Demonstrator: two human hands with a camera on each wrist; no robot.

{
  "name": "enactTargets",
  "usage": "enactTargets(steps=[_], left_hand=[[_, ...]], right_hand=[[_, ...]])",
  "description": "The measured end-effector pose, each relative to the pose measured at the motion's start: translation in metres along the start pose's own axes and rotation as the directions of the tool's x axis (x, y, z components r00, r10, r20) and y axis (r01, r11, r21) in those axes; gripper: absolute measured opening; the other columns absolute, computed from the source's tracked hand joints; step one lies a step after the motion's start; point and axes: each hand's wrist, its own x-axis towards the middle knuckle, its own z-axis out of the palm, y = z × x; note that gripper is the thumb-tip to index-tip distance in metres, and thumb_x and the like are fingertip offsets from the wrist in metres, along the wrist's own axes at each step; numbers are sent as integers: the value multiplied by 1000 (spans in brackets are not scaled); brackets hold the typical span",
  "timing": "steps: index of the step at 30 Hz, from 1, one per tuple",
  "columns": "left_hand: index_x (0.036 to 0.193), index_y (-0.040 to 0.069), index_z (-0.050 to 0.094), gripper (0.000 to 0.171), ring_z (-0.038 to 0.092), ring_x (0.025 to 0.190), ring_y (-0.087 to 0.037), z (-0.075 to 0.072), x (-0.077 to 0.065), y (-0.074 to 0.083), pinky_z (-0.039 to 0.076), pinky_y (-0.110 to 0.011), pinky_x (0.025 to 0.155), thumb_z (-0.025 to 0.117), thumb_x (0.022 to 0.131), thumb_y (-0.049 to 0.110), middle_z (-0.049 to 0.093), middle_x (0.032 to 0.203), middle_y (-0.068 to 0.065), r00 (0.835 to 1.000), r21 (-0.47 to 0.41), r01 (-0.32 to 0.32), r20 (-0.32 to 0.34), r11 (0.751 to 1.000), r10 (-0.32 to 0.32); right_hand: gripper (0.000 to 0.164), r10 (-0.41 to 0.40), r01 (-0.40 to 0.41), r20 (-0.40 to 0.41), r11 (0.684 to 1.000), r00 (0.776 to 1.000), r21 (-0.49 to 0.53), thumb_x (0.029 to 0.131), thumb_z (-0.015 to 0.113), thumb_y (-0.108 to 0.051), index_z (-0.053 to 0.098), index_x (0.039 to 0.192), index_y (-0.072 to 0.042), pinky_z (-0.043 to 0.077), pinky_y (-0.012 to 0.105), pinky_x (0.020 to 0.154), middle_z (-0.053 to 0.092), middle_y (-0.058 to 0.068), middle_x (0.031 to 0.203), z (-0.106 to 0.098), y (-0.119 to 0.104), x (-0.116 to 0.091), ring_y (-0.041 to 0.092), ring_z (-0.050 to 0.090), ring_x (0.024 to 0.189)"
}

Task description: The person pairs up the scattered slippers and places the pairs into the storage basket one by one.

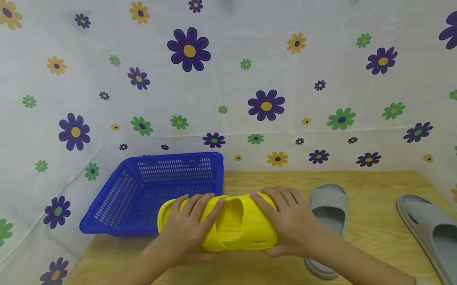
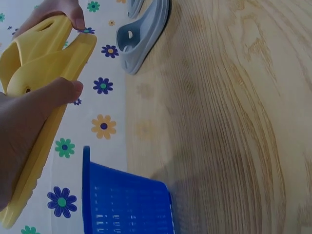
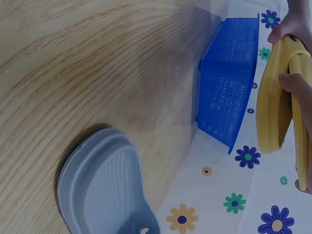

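My left hand (image 1: pixel 191 226) and right hand (image 1: pixel 292 221) are wrapped round a pair of bright yellow, rubbery slippers (image 1: pixel 253 225), held above the wood-grained counter (image 1: pixel 260 273), long axis running left to right. The blue, lattice-sided plastic basket (image 1: pixel 130 231) stands beyond their left end, nearer my left hand; a grey, open-toed slipper (image 1: pixel 329 197) lies near my right. White, flower-printed cloth (image 1: pixel 234 39) hangs behind.

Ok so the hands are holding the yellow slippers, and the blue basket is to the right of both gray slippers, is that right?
Not quite: the head view shows the blue basket to the left of both gray slippers, not the right. The hands do hold the yellow slippers.
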Motion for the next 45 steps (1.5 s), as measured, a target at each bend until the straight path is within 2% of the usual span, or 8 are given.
enactTargets(steps=[6,10,14,18,27,36,45], left_hand=[[136,7,47,108,57,99,-36,0,-10,-10,49,-57,78,69,53,72,56,118,-21,1000,13,2,5,1000,-2],[137,7,46,110,56,100,-37,-1,-15,-18,49,-58,79,72,51,71,55,119,-21,1000,11,5,16,1000,-5],[137,7,46,109,56,101,-37,-4,-18,-25,48,-58,80,73,51,68,55,119,-21,1000,5,3,31,1000,-3],[136,7,46,108,55,102,-37,-5,-18,-32,48,-59,81,75,51,65,54,120,-21,999,-14,5,44,1000,-5],[136,7,46,110,55,102,-37,1,-28,-48,48,-60,81,77,48,65,54,120,-21,999,-14,-8,49,1000,8],[135,7,47,111,55,98,-37,0,-40,-58,48,-60,77,83,43,58,55,118,-21,1000,-30,-16,22,999,16],[135,6,46,112,54,101,-37,1,-46,-71,47,-61,80,81,43,59,53,120,-21,999,-21,-3,50,1000,4]], right_hand=[[104,7,-6,29,1000,1000,-10,55,73,-62,40,138,-10,47,45,88,52,15,122,7,-7,8,30,52,106],[103,-2,3,15,1000,1000,-22,54,73,-61,41,138,-10,47,46,87,53,15,121,10,-10,15,31,52,107],[103,-11,11,-9,999,1000,-34,54,74,-61,42,137,-10,48,45,85,53,15,119,16,-12,20,30,52,106],[104,-1,1,1,999,1000,-40,53,75,-61,41,138,-10,47,45,85,52,15,120,21,-14,24,30,51,106],[104,22,-21,19,997,1000,-71,54,74,-61,40,139,-11,46,44,88,50,15,121,35,-20,33,31,51,106],[106,25,-24,8,995,1000,-92,54,73,-64,41,139,-10,45,44,88,51,16,121,52,-29,39,31,51,105],[105,17,-21,-36,994,999,-110,57,72,-66,40,139,-9,45,45,91,51,16,125,60,-32,47,32,52,110]])
